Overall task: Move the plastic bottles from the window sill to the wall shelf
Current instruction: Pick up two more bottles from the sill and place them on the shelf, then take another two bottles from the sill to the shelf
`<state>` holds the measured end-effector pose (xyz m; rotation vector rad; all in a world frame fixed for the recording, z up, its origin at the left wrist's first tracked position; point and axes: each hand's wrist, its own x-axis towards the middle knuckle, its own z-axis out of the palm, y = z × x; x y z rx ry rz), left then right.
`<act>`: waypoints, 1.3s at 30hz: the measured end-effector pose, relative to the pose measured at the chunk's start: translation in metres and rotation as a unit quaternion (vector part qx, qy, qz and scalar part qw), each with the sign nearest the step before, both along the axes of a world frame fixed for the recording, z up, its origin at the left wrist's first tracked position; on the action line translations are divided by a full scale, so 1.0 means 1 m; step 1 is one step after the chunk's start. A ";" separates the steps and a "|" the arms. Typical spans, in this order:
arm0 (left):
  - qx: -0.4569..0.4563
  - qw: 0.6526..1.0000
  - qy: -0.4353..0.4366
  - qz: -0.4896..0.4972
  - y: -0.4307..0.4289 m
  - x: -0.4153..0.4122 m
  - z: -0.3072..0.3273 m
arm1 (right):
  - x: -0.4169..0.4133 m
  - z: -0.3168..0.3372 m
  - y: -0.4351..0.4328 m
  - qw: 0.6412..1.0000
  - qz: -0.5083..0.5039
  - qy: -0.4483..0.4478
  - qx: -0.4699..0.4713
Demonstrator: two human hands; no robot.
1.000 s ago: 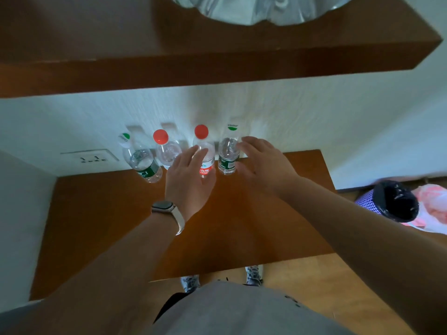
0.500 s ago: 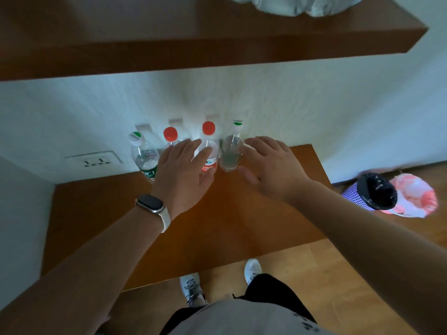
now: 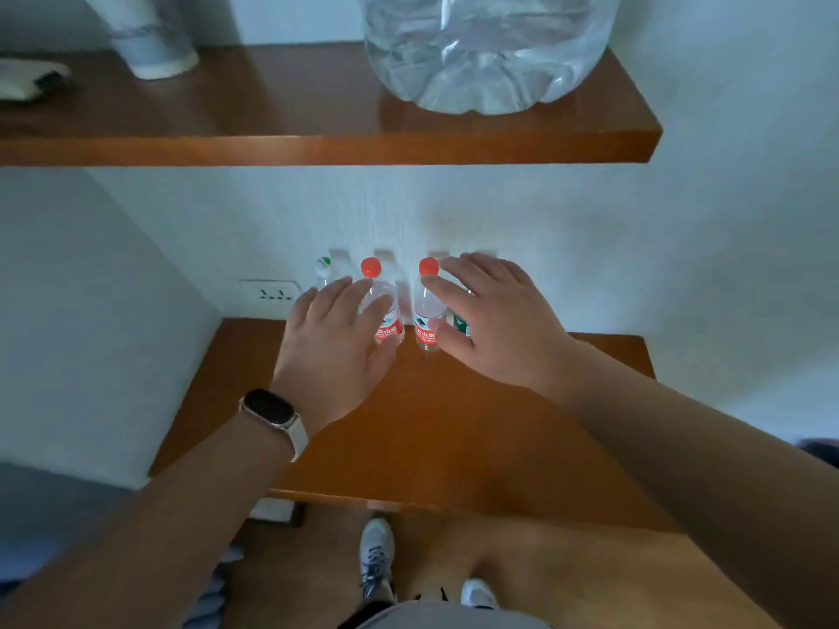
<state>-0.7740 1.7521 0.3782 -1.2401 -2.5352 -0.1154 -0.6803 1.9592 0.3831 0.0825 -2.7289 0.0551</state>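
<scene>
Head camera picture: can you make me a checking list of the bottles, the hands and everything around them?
Surface: brown wooden ledge, with bottles at its back by the wall.
Job's things: four small bottles upright in a row: leftmost bottle, left red-capped bottle, right red-capped bottle, green-labelled bottle mostly hidden by the right hand; wall shelf above.
Clutter: big clear jug, white cup and pale object on the wall shelf.
Hands: left hand and right hand, fingers spread, at the bottles; contact unclear.
Cables: nothing seen.
Surroundings: white wall, wall socket, shoes below.
</scene>
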 end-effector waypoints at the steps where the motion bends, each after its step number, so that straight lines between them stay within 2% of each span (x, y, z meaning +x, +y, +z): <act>1: -0.004 1.000 0.004 0.022 -0.004 0.008 0.004 | 0.001 0.000 0.000 1.000 0.019 -0.001 -0.002; 11: -0.028 0.973 0.000 0.231 -0.080 0.083 0.034 | 0.001 0.019 -0.059 0.981 0.192 -0.015 -0.034; 24: 0.041 0.931 0.039 0.360 -0.217 0.148 0.053 | 0.001 0.059 -0.192 0.928 0.370 0.037 -0.027; 33: 0.098 0.902 0.120 0.402 -0.362 0.223 0.060 | 0.034 0.065 -0.349 0.889 0.455 0.057 -0.010; 39: 0.119 0.865 0.120 0.473 -0.474 0.288 0.046 | 0.079 0.067 -0.481 0.852 0.521 0.054 0.001</act>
